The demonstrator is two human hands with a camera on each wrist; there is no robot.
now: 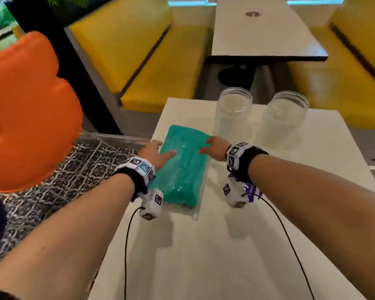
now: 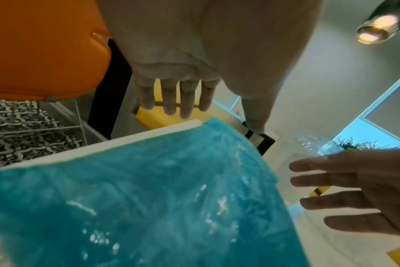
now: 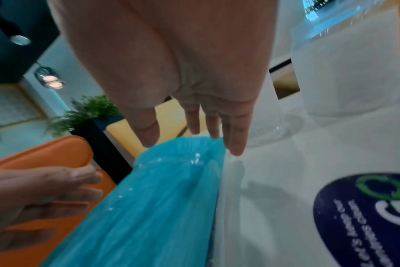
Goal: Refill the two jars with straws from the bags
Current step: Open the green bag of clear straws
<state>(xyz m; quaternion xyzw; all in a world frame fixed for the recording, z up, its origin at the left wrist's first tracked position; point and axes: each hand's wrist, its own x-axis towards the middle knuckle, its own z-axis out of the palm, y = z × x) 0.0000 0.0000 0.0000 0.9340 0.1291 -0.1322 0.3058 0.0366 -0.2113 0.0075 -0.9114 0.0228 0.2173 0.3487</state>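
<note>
A clear bag of teal straws point(image 1: 182, 169) lies lengthwise on the white table point(image 1: 268, 234). Two clear, lidless jars stand behind it, the left jar point(image 1: 234, 113) and the right jar point(image 1: 284, 120); I see no straws in either. My left hand point(image 1: 162, 149) is at the bag's far left edge, fingers straight and spread, thumb over the bag's top. My right hand point(image 1: 206, 146) is at the bag's far right corner, fingers straight. Whether either hand touches the bag point(image 2: 149, 198) point(image 3: 160, 198) is unclear. The wrist views show each hand point(image 2: 217, 115) point(image 3: 185, 139) with extended fingers, holding nothing.
An orange chair back point(image 1: 24, 109) stands left of the table over a patterned floor point(image 1: 74, 176). Yellow benches point(image 1: 160, 72) and a second table point(image 1: 264, 35) lie beyond. A dark round sticker point(image 3: 365, 216) is on the tabletop right of the bag.
</note>
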